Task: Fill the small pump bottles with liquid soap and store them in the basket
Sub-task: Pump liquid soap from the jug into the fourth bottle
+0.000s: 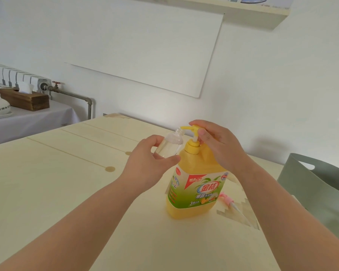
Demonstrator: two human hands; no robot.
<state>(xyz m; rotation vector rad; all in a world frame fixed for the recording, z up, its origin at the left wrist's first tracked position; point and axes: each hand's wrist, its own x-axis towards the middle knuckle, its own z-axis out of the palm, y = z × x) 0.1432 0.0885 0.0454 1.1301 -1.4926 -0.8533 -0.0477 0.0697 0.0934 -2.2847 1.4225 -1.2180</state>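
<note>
A big yellow bottle of liquid soap (pixel 196 184) stands on the pale wooden table (pixel 47 182), its yellow pump head (pixel 190 128) raised. My left hand (pixel 145 163) grips a small clear bottle (pixel 169 144), uncapped and tilted, with its open neck just under the pump's spout. My right hand (pixel 217 141) rests on top of the pump head, thumb along its stem. A pink pump top with a white tube (pixel 230 201) lies on the table behind the big bottle. The grey-green basket (pixel 305 173) stands at the right edge.
A second table with a grey cloth (pixel 27 118) at the far left carries a wooden box (pixel 24 99) and a white dish. A radiator and pipe (pixel 72 94) run along the wall. A white board leans on the wall behind.
</note>
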